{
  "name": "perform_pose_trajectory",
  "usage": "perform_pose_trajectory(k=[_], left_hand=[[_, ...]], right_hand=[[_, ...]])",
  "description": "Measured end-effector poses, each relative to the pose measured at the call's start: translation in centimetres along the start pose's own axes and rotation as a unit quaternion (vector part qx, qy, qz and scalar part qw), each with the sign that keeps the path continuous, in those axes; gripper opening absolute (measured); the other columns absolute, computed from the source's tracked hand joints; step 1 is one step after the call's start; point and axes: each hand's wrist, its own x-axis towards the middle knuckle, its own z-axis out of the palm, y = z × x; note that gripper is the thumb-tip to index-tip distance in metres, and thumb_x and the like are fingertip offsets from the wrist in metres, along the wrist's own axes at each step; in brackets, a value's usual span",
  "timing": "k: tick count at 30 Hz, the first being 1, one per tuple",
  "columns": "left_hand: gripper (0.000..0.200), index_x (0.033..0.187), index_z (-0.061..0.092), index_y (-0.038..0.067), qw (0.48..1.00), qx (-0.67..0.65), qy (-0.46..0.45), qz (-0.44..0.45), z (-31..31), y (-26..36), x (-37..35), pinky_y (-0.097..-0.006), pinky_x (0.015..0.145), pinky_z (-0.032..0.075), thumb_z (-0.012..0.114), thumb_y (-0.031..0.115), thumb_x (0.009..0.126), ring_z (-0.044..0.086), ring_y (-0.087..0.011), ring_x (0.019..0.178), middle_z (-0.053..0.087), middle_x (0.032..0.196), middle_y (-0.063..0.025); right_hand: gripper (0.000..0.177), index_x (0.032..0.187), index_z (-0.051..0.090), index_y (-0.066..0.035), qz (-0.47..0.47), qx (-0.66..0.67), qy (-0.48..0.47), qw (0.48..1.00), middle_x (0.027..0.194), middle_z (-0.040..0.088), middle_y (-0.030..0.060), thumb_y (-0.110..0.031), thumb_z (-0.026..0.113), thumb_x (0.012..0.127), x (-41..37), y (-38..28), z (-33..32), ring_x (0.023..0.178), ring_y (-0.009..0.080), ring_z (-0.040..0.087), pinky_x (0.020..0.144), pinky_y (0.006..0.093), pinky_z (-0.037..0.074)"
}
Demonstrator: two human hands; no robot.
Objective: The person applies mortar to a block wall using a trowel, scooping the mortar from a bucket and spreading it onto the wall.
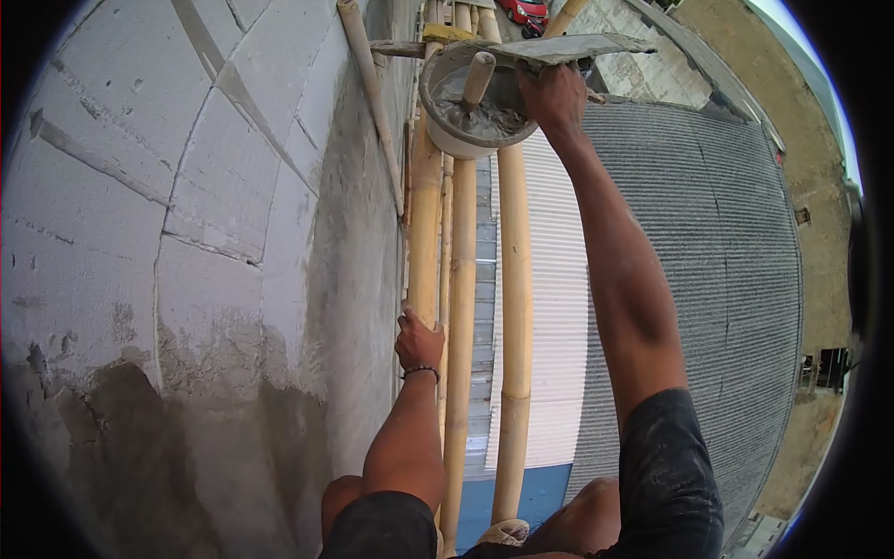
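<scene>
My right hand [556, 96] reaches far forward to the right rim of a bucket. Its fingers are closed on a plastering trowel [582, 47] with a wide, flat, mortar-smeared blade; its handle is mostly hidden. Wet grey mortar [494, 121] lies in the round bucket [463, 147], and a thick pale wooden handle [479, 79] sticks up out of it. Lower down, close to the wall, my left hand [419, 343] is curled over a thick bamboo pole [425, 233], a dark bracelet on the wrist.
On the left rises a block wall [214, 168], partly coated with darker wet plaster [130, 456]. More bamboo poles [514, 279] run lengthwise beneath me. Far below are corrugated roofs [694, 252] and a red car [524, 11]. A slanting bamboo pole [372, 102] leans near the wall.
</scene>
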Motion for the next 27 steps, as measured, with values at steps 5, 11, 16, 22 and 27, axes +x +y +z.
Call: perform_pose_trajectory(k=[5,11,16,22,27], left_hand=[[0.08,0.139,0.031,0.006,1.0,-0.005,-0.002,0.003,-0.2,0.1,-0.1,-0.0475,0.077,0.055,0.076,0.023,0.075,0.066,-0.041,0.087,0.061,0.109,-0.0235],[0.08,0.139,0.031,0.006,1.0,0.003,-0.005,0.003,-0.4,0.2,0.0,-0.0472,0.077,0.055,0.076,0.022,0.075,0.066,-0.0408,0.087,0.061,0.109,-0.0232],[0.079,0.139,0.031,0.007,1.0,-0.006,0.002,0.01,-0.2,0.0,-0.1,-0.0468,0.077,0.056,0.076,0.022,0.075,0.066,-0.0406,0.088,0.061,0.109,-0.023],[0.07,0.136,0.034,0.006,1.0,-0.013,0.0,0.013,-0.7,0.0,-0.3,-0.0483,0.076,0.055,0.07,0.033,0.082,0.066,-0.042,0.088,0.062,0.104,-0.0244],[0.054,0.134,0.037,0.006,0.999,-0.037,0.023,0.008,1.0,-1.0,0.4,-0.0508,0.076,0.054,0.045,0.045,0.097,0.065,-0.0448,0.089,0.063,0.103,-0.0257]], right_hand=[[0.043,0.096,0.07,0.001,0.056,-0.019,-0.033,0.998,0.094,0.068,0.0235,-0.039,0.068,0.08,1.8,0.0,-1.6,0.095,0.0404,0.063,0.084,0.0469,0.051],[0.046,0.092,0.071,0.002,0.091,-0.035,-0.051,0.994,0.093,0.068,0.0249,-0.041,0.07,0.078,0.8,-1.3,-3.6,0.091,0.0413,0.064,0.081,0.0466,0.052],[0.047,0.087,0.071,0.003,0.075,-0.002,-0.044,0.996,0.086,0.068,0.0251,-0.043,0.069,0.078,-2.0,-1.8,-6.2,0.083,0.0404,0.066,0.077,0.0456,0.052],[0.048,0.075,0.07,0.004,0.07,0.007,-0.044,0.997,0.066,0.066,0.0211,-0.045,0.069,0.079,-7.2,-2.4,-10.3,0.064,0.0391,0.065,0.066,0.0444,0.052],[0.047,0.068,0.068,0.004,0.031,0.08,-0.023,0.996,0.057,0.063,0.0178,-0.041,0.07,0.08,-11.8,-3.8,-15.3,0.056,0.0357,0.064,0.058,0.0412,0.05]])
